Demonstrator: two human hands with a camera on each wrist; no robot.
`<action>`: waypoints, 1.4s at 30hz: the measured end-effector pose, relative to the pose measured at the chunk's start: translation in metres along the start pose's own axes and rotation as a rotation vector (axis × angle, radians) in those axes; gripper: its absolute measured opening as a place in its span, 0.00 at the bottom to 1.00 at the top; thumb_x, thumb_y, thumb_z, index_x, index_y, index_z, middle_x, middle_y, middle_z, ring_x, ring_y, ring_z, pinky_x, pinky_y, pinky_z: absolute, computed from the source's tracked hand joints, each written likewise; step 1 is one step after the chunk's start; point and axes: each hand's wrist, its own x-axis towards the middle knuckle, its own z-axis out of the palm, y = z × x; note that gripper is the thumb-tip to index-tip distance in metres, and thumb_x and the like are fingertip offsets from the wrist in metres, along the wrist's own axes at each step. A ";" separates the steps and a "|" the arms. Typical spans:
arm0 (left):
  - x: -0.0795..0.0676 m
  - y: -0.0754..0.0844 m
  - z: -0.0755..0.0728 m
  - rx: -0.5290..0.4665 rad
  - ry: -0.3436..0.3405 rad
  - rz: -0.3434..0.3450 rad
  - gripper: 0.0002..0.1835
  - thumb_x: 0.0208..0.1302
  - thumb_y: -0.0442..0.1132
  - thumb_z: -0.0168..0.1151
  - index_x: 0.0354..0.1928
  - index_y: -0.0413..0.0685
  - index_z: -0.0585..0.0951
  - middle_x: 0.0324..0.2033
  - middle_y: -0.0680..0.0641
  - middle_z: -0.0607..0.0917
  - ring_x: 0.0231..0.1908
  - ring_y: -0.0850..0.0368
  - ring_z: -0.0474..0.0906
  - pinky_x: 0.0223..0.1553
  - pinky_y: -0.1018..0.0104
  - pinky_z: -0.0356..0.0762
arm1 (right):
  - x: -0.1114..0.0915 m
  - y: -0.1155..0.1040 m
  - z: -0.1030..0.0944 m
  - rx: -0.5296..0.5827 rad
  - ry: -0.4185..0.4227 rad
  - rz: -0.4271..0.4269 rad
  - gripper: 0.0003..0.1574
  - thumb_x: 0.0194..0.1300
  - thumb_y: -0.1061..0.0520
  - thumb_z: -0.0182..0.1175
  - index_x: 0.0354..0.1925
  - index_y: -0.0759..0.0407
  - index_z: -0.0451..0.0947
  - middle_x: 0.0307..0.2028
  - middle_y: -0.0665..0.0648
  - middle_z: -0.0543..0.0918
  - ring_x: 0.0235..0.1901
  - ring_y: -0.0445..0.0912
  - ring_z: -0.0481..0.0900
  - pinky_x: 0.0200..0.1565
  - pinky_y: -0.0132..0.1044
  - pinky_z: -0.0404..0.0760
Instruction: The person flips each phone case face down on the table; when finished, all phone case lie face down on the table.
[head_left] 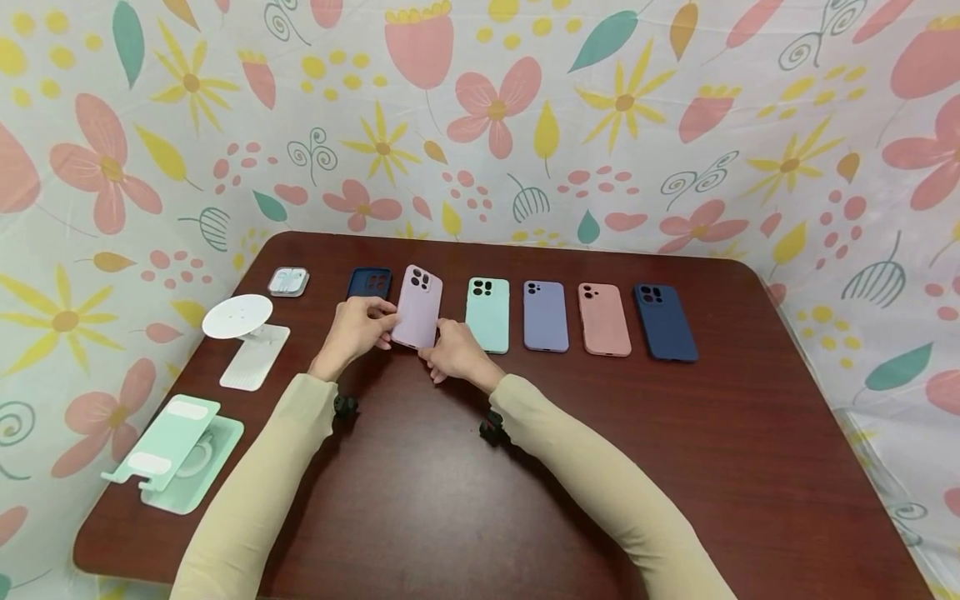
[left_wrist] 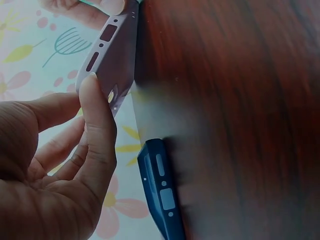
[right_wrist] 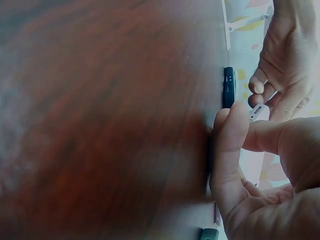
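Both hands hold a pale lavender phone case by its lower end, which is raised off the table. My left hand pinches its lower left edge; in the left wrist view the thumb and a finger meet at that corner, beside the port cutouts. At the lower right corner my right hand grips the case, and in the right wrist view its fingers hide most of the case. A dark blue phone case, hollow side up, lies just left, partly behind my left hand. To the right lies a mint phone case.
Further right in the row are a periwinkle case, a pink case and a navy case. On the table's left side stand a small clear box with earphones, a white stand and a mint green folding stand.
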 end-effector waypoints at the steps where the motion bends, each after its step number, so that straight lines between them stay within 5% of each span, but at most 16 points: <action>1: 0.000 0.000 0.000 0.002 -0.002 -0.001 0.14 0.79 0.38 0.66 0.58 0.36 0.87 0.39 0.35 0.90 0.22 0.61 0.86 0.32 0.61 0.92 | 0.000 0.000 0.000 -0.003 0.003 0.005 0.34 0.76 0.63 0.66 0.72 0.78 0.68 0.22 0.58 0.87 0.13 0.40 0.82 0.23 0.37 0.89; 11: 0.000 0.000 0.005 0.099 -0.063 0.001 0.20 0.73 0.36 0.70 0.62 0.33 0.84 0.41 0.35 0.91 0.22 0.61 0.88 0.32 0.61 0.92 | -0.002 0.000 0.001 0.005 0.037 0.054 0.12 0.77 0.63 0.66 0.49 0.69 0.74 0.22 0.58 0.86 0.13 0.41 0.83 0.24 0.36 0.89; 21: -0.001 0.002 0.010 0.158 -0.142 -0.056 0.33 0.64 0.38 0.80 0.68 0.32 0.80 0.47 0.35 0.88 0.24 0.60 0.90 0.34 0.64 0.92 | -0.003 0.001 0.001 0.002 0.058 0.070 0.12 0.76 0.64 0.66 0.49 0.69 0.74 0.20 0.57 0.85 0.11 0.40 0.82 0.22 0.36 0.89; 42: 0.002 0.002 0.018 0.224 -0.171 -0.065 0.37 0.67 0.40 0.78 0.74 0.33 0.77 0.52 0.35 0.86 0.27 0.60 0.91 0.40 0.63 0.92 | -0.005 0.001 -0.001 0.015 0.060 0.101 0.21 0.78 0.64 0.64 0.61 0.74 0.70 0.21 0.57 0.84 0.11 0.41 0.81 0.22 0.36 0.88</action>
